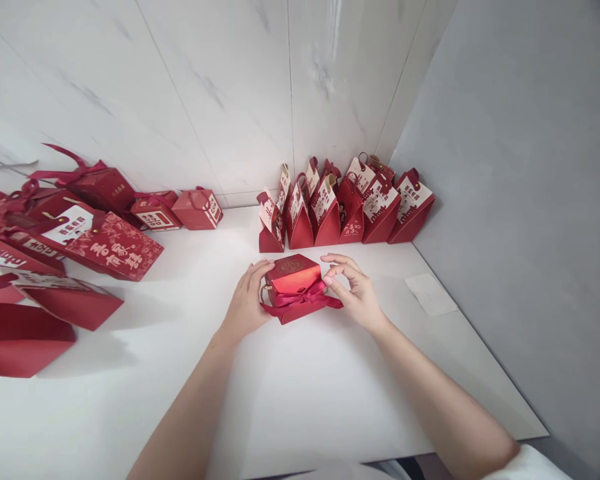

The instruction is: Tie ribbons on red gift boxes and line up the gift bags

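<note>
A small red gift box (294, 277) with a red ribbon bow (300, 301) across its front sits on the white table (305, 393). My left hand (247, 300) cups the box's left side, fingers curled against it. On the box's right side, my right hand (353, 288) has its fingers bent, with thumb and fingertips pinching near the top corner by the ribbon.
A row of several red gift bags (347, 207) stands against the back wall. More red boxes and bags with ribbons (100, 233) lie at the left. A white paper slip (431, 293) lies at the right, near the grey wall.
</note>
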